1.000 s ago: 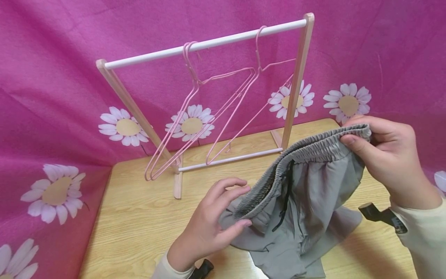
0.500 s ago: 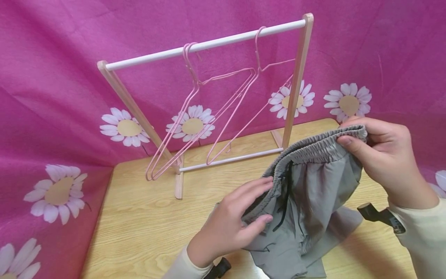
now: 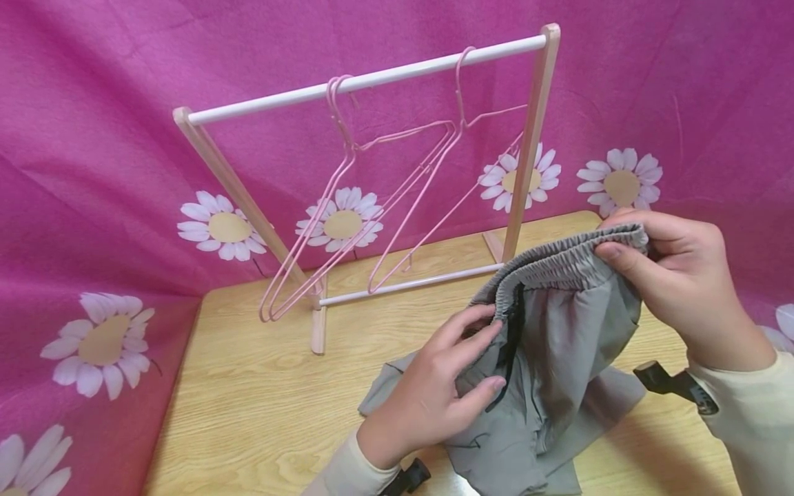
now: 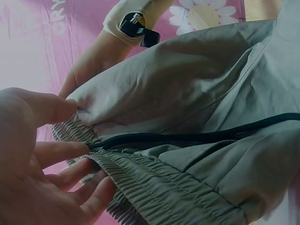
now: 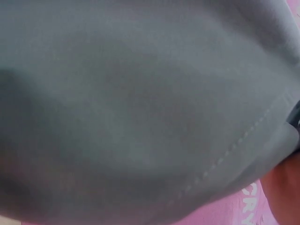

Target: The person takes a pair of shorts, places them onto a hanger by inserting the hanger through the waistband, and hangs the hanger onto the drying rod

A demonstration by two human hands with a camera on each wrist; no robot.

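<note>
Grey trousers with a gathered elastic waistband and a black drawstring hang over the table, their lower part lying on it. My right hand pinches the right end of the waistband between thumb and fingers. At the waistband's left part, my left hand touches the edge with its fingertips, thumb held apart from the cloth. In the left wrist view, the fingers reach the elastic beside the drawstring. Grey cloth fills most of the right wrist view and hides the right hand's grip.
A rack with a white top rail and wooden posts stands behind the trousers on the wooden table. Several pink wire hangers hang from the rail. Pink cloth with daisies covers the walls behind and at the left.
My left hand has moved right along the waistband, from its left end toward the drawstring. The left end of the waistband has dropped. My right hand has shifted slightly left, still holding its end.
</note>
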